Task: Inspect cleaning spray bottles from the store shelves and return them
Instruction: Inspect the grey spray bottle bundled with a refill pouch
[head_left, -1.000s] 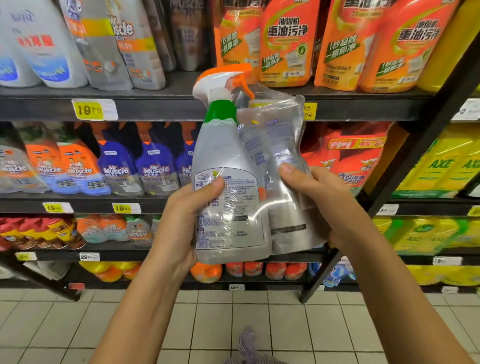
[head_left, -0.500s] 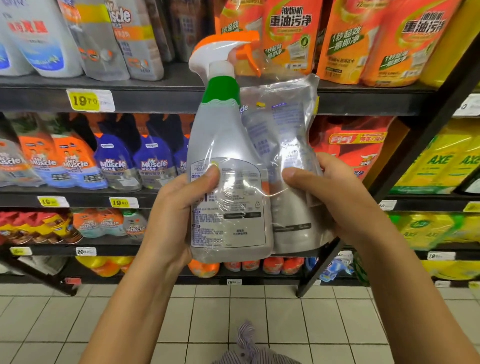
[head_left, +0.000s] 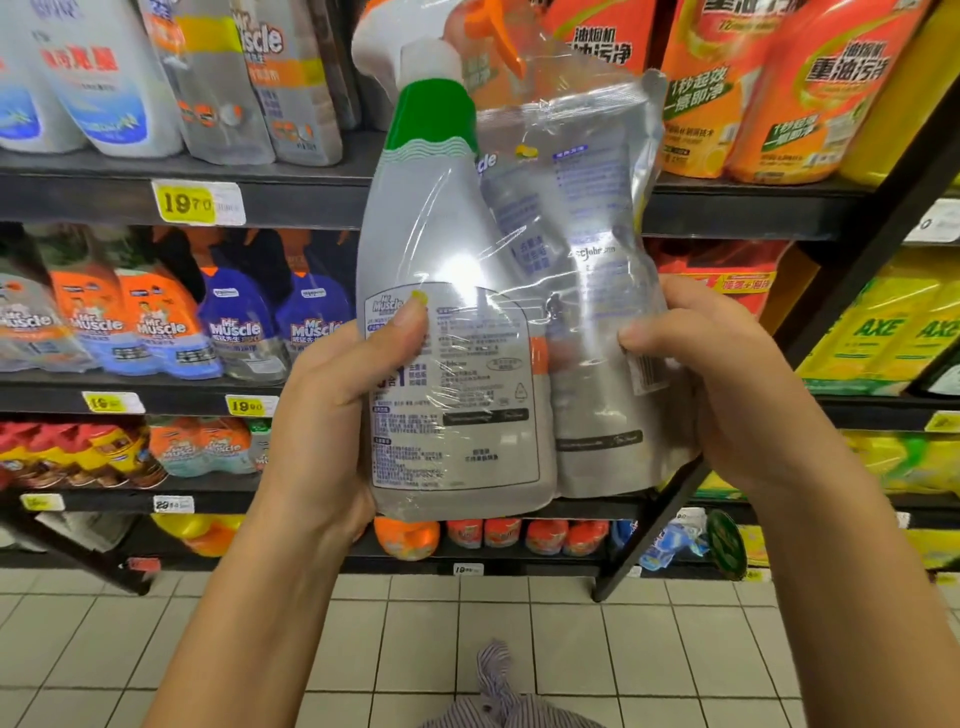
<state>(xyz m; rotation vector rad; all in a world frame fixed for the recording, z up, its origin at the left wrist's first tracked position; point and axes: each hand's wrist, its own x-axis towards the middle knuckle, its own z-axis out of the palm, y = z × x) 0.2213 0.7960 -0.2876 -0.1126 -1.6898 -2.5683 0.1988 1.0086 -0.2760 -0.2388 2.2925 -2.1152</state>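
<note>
A grey spray bottle (head_left: 457, 260) with a green collar and a white-and-orange trigger is shrink-wrapped together with a grey refill pouch (head_left: 597, 291). The pack's back label faces me. My left hand (head_left: 337, 415) grips the bottle's lower left side, thumb on the label. My right hand (head_left: 727, 384) holds the pouch's right edge, fingers curled behind it. The pack is upright in front of the store shelves, its trigger at the frame's top edge.
Dark metal shelves (head_left: 260, 200) carry Mr Muscle spray bottles (head_left: 244, 322), grey pouches (head_left: 249, 83) and orange pouches (head_left: 779, 93). Yellow AXE packs (head_left: 883, 332) fill the unit on the right. Price tags (head_left: 197, 202) line the shelf edges. White tiled floor (head_left: 415, 649) lies below.
Both hands have raised the wrapped pack higher and closer to the camera. The grip is the same.
</note>
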